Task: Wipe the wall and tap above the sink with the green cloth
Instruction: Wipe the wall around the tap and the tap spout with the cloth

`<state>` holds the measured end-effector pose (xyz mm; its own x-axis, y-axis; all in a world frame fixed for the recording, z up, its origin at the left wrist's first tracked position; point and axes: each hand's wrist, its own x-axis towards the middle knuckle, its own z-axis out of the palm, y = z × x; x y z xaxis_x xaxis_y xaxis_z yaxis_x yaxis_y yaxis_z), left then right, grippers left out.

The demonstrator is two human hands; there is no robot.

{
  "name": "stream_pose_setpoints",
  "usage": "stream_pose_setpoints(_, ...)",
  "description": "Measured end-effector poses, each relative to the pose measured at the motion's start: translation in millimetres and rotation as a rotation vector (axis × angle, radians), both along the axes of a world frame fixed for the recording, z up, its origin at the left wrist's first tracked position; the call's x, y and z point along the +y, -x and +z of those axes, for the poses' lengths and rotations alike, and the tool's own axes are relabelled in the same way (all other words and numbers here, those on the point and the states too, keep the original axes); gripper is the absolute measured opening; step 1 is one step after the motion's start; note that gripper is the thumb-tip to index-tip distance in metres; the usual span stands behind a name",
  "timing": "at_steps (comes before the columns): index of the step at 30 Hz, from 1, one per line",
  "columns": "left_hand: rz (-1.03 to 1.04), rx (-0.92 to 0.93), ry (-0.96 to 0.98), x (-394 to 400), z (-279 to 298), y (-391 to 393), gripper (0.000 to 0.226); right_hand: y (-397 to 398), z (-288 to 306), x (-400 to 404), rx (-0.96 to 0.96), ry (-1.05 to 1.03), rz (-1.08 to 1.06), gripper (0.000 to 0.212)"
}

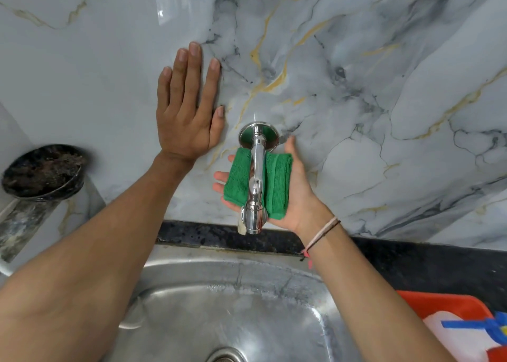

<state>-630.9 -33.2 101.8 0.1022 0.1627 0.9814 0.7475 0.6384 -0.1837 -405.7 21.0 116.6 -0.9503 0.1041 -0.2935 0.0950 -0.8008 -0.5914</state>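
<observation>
A chrome tap [255, 180] sticks out of the grey marble-patterned wall [356, 92] above the steel sink [192, 306]. My right hand [299, 194] cups a folded green cloth [277, 186] under and around the tap's pipe, palm up, with the cloth showing on both sides of the pipe. My left hand [186, 106] lies flat on the wall to the left of the tap, fingers spread and pointing up, holding nothing.
A dark round container [41, 172] with dark matter inside stands at the left. A black stone ledge [411, 260] runs behind the sink. An orange tray [444, 304] with white and blue items sits at the lower right.
</observation>
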Motion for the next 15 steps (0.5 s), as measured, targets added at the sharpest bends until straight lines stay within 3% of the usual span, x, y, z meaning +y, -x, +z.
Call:
stream_pose_setpoints(4,0.002,0.002,-0.006,0.5,0.5,-0.7,0.07,-7.2,-8.9,-3.9,0.042,0.007,0.036,0.117)
stream_pose_setpoints(15,0.006,0.003,0.002,-1.6,2.2,-4.3,0.071,-52.2,-34.3,-22.3,-0.067,-0.312,0.059,0.111)
